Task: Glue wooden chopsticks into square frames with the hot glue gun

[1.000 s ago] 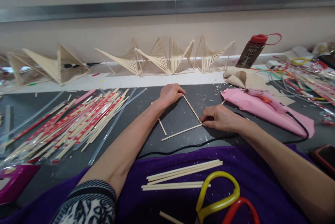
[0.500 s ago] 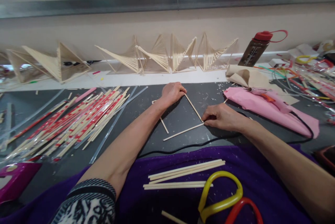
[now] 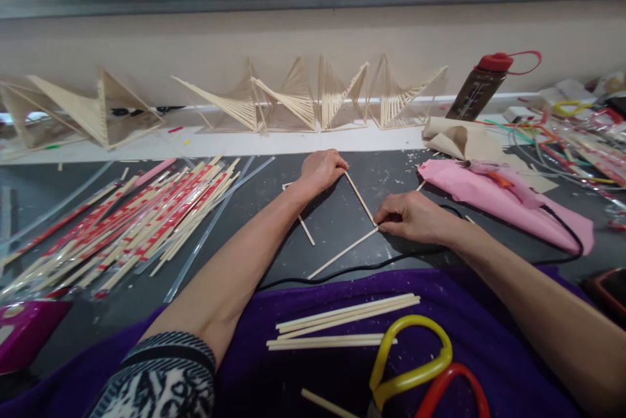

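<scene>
A thin wooden stick [image 3: 360,198] slants across the dark table between my hands. My left hand [image 3: 323,171] pinches its far end. At its near end is my right hand [image 3: 408,214], fingers closed at the corner where a second stick [image 3: 342,253] meets it. That second stick runs down to the left, its free end close to the black cable. Another stick [image 3: 306,230] shows beneath my left forearm, partly hidden. Several loose sticks [image 3: 347,315] lie on the purple cloth [image 3: 254,366] in front of me, beside scissors with yellow and red handles [image 3: 411,382].
Finished stick structures [image 3: 283,102] stand along the wall. Bagged sticks [image 3: 147,229] lie to the left. At right are a pink-wrapped bundle [image 3: 518,209] with a black cable [image 3: 342,270], brown paper [image 3: 452,137] and a bottle [image 3: 476,92].
The second stick has swung, its free left end moving nearer to me and the cable. Both hands keep nearly the same places. The view has shifted slightly.
</scene>
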Tool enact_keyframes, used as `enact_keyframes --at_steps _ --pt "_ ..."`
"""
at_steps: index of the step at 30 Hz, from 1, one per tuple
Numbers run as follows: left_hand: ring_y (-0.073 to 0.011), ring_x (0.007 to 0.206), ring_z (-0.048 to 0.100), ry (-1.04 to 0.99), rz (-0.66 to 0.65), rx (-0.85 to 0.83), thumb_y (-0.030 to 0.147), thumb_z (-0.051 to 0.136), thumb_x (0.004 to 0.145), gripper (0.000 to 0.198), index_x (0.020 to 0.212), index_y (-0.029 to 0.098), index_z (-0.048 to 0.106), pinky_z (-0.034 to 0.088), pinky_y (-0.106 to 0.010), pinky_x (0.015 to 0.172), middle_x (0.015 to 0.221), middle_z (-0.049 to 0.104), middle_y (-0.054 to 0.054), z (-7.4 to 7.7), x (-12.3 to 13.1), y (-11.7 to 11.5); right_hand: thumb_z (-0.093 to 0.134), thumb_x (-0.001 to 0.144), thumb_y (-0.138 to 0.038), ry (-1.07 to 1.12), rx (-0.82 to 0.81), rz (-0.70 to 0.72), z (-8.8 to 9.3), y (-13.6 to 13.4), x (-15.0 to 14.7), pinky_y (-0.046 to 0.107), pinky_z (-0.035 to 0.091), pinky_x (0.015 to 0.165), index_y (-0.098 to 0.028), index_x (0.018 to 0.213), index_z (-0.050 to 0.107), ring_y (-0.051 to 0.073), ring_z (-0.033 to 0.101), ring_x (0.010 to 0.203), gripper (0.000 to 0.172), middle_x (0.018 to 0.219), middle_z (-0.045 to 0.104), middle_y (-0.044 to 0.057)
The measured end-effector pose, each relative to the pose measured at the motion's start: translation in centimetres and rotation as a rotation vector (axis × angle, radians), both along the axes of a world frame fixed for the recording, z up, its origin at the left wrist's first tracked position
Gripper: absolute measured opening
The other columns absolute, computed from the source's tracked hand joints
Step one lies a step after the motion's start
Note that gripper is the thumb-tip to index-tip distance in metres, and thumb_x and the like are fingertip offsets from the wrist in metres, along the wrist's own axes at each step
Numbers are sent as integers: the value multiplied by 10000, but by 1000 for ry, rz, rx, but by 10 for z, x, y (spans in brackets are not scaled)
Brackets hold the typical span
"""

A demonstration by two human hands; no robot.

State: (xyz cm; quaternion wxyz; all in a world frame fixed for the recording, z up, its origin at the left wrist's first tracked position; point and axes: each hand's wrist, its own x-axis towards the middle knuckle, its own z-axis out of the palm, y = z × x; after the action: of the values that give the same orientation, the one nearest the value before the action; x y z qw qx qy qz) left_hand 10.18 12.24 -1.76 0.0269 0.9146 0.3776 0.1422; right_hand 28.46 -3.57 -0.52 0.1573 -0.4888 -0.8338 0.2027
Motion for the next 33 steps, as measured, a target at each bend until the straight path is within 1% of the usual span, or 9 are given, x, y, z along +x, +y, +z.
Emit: enact_keyframes --at_steps 4,8,10,12,16,19,22,28,33 --pt "-159 858 605 18 3 12 303 535 798 222 914 281 724 426 -241 707 974 680 7 0 -1 -1 549 734 -169 1 -28 -32 2 -1 2 215 417 631 -172 840 704 133 603 705 188 799 687 21" --pt "-163 882 602 29 9 -2 300 524 803 243 953 286 714 426 -246 737 984 681 4 -1 -2 0 550 730 -185 19 -90 -73 5 -2 4 216 413 598 -186 855 701 124 590 645 196 743 681 -3" --pt "-159 898 596 25 -1 -1 288 524 802 253 979 286 705 424 -243 759 986 681 7 0 -3 1 552 731 -182 25 -93 -71 7 -2 4 216 412 592 -180 874 695 121 579 633 203 730 668 -2" --pt "-156 896 593 15 -4 7 278 526 800 262 996 273 699 421 -241 768 979 679 -1 2 -4 1 563 729 -182 17 -46 -36 8 -3 2 222 417 605 -181 927 689 120 572 651 235 783 652 12" --pt "-165 871 589 14 47 53 318 548 783 266 997 267 696 420 -250 730 981 668 -19 7 -8 1 595 732 -208 -47 61 55 7 -5 -3 249 432 698 -217 1046 666 140 577 775 322 985 597 47" --pt "-180 862 591 69 74 38 327 576 748 271 986 289 700 417 -259 688 970 671 -17 10 -12 2 579 763 -220 -63 56 77 5 -6 -4 255 435 721 -209 1001 680 145 577 805 259 1001 582 55" --pt "-184 857 599 108 51 -18 314 558 754 257 962 306 709 415 -261 674 946 687 -6 11 -13 2 564 782 -212 -53 47 67 4 -5 -4 252 435 709 -191 932 691 139 575 779 198 951 586 54" --pt "-180 891 602 94 48 -43 313 527 772 248 935 306 714 422 -253 709 978 694 6 12 -11 -3 561 782 -190 -36 56 53 2 -4 -5 252 429 710 -183 911 683 142 569 775 177 910 571 55" --pt "-179 888 609 93 37 -56 309 512 779 258 941 297 712 424 -249 695 976 701 3 13 -11 -4 543 780 -169 -60 56 30 2 -6 -8 239 412 679 -173 886 678 133 555 738 172 868 554 53"
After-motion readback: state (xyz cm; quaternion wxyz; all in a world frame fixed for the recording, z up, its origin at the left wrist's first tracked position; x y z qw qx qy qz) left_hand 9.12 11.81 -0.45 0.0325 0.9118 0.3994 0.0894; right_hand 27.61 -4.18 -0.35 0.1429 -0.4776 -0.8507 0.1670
